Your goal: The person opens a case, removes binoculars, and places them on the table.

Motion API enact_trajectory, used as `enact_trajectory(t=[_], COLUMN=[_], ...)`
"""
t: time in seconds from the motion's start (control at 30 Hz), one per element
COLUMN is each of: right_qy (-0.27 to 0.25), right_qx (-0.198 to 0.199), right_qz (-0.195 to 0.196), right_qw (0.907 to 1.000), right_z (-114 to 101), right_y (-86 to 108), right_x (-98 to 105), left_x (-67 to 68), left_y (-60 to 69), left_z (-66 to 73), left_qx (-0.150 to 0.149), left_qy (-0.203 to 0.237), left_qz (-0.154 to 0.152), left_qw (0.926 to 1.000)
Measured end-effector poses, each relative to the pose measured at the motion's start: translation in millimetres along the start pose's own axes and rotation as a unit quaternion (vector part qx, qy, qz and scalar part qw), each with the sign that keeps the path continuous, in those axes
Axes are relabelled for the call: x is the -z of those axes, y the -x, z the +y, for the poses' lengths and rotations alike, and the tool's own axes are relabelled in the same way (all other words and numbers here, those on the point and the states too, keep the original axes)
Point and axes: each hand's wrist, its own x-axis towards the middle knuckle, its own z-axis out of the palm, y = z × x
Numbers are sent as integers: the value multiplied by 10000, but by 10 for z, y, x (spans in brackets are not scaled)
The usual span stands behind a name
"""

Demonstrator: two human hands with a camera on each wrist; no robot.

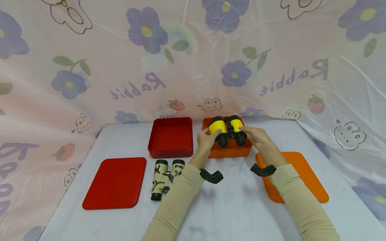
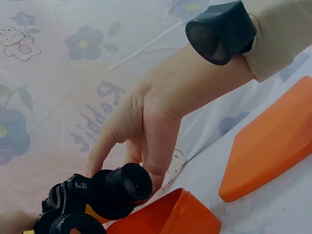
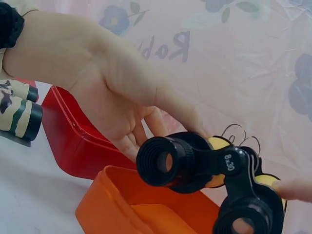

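Observation:
A pair of yellow and black binoculars, marked 8x30, is held over the orange box. My left hand grips its left barrel, thumb on the near side. On the other barrel, the fingers of my right hand hold the right side. In the right wrist view the binoculars are tilted above the open orange box, whose floor shows partly. The left wrist view has the eyepieces of the binoculars near the box rim.
An open red box stands left of the orange one. Its red lid lies at the left. Camouflage binoculars lie near my left sleeve, which partly covers them. The orange lid lies under my right forearm.

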Motion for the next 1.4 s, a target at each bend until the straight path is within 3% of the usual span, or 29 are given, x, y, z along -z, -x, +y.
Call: enact_trajectory(t=[0.43, 1.4], right_qy=[355, 794], right_qx=[-102, -184], right_qz=[129, -178], right_qw=[9992, 9965], right_z=[-28, 90], right_y=[64, 231], right_x=[9, 111], left_x=[6, 8], left_y=[75, 261], left_z=[-1, -102], left_qx=[-52, -52], left_qy=[-13, -242], left_qz=[-122, -232], left_qw=[9999, 9994])
